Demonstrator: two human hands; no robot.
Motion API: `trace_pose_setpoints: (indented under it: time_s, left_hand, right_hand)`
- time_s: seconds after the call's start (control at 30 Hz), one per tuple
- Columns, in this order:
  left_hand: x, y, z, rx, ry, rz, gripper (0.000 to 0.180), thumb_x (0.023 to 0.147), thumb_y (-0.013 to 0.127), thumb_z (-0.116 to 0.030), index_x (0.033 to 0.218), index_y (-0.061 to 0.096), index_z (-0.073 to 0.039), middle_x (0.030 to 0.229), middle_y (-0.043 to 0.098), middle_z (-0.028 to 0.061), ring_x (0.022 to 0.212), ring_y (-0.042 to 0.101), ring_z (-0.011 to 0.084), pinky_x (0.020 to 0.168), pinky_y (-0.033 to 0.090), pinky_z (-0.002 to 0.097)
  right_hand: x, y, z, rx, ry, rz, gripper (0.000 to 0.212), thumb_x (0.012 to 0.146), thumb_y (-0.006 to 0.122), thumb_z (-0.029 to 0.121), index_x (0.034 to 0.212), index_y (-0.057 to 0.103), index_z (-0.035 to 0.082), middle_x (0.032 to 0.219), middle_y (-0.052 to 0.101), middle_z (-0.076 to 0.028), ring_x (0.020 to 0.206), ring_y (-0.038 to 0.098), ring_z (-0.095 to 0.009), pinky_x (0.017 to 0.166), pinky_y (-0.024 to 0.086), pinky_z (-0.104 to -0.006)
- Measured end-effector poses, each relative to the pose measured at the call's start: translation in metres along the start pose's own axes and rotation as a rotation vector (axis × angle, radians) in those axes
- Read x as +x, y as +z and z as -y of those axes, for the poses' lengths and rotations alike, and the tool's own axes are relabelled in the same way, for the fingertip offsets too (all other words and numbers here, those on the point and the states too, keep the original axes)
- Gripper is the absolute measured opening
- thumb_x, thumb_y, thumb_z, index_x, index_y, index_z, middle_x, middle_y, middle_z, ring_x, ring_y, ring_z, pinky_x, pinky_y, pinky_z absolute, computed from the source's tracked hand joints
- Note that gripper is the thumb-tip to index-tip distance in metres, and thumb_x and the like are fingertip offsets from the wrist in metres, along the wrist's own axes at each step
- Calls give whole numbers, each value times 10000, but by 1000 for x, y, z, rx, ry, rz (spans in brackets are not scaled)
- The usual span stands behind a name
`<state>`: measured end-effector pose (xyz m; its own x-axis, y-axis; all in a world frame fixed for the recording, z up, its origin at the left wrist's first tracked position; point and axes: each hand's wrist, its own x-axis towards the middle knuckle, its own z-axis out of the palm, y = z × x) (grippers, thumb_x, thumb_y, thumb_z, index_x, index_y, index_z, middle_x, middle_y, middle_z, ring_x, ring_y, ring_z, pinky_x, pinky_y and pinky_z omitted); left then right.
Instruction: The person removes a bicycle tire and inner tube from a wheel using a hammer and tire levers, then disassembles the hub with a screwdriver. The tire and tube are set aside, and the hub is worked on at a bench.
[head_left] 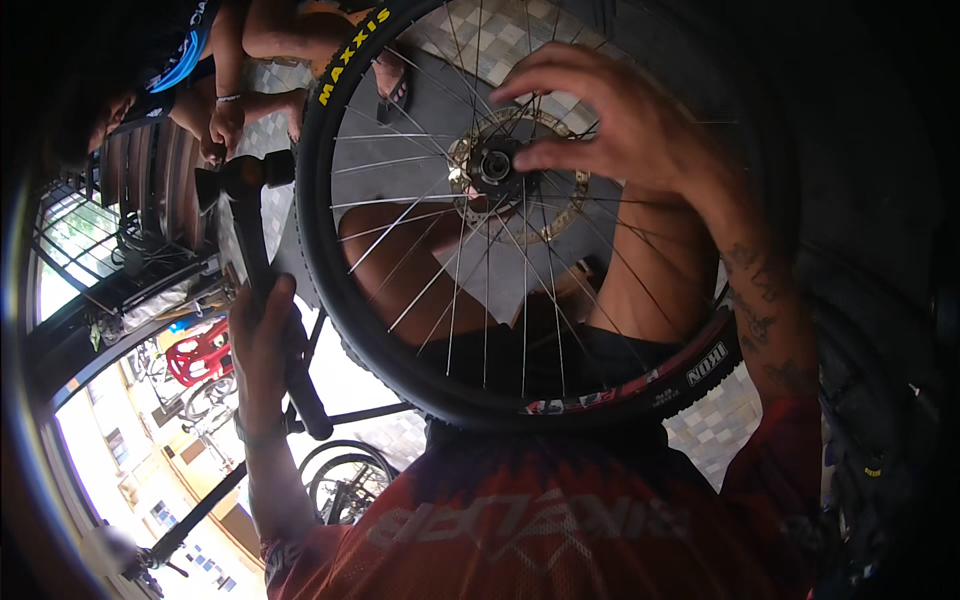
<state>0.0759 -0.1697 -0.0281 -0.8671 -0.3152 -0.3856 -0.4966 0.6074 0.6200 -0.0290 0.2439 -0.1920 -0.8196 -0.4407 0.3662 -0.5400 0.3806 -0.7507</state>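
A bicycle wheel with a black knobbly tyre rests over my legs against my body, its spokes facing me. At its centre are the hub and a round brake disc. My left hand, left of the tyre, is closed around the handle of a hammer, whose dark head points up. Over the upper right of the wheel is my right hand, thumb and fingers apart. Its thumb tip lies at the hub's right edge; whether it touches I cannot tell. Nothing shows between its fingers.
A person's hand and a sandalled foot are at the upper left, close to the hammer head. More bicycles stand at the lower left, with a red frame farther off. Dark tyres line the right side.
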Motion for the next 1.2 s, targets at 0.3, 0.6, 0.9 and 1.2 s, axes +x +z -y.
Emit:
trace_pose_setpoints:
  time_s: [0.3,0.6,0.9,1.2]
  left_hand:
    - [-20,-11,102,-274,80,56,408,1058,686,-323,1282,744,14,1173,750,106,1204,653,209,1158,415,382]
    - [-79,-38,98,-178,325,120,591,953,745,-450,1335,755,1,1041,695,14,913,529,108,897,396,278]
    - [-2,-43,55,169,778,30,531,1093,636,-397,1441,671,3,1267,733,105,1195,652,206,1116,448,337]
    - [52,-41,17,-431,532,209,345,1064,699,-248,1262,726,33,1069,768,61,927,707,126,817,572,281]
  right_hand:
    - [19,53,46,375,350,-360,327,1103,682,368,1066,812,70,1014,790,-41,943,735,-149,836,568,-331]
    - [-98,-69,222,-176,439,365,415,1079,709,365,1207,747,-28,873,725,-152,809,679,-309,837,567,-384]
    - [-42,-80,174,-182,399,260,503,1147,580,384,1437,649,-21,1292,721,-135,1203,684,-218,1104,488,-349]
    - [48,-133,117,-274,-3,309,436,1143,516,246,1383,713,-59,1361,756,-156,1273,670,-225,1112,492,-370]
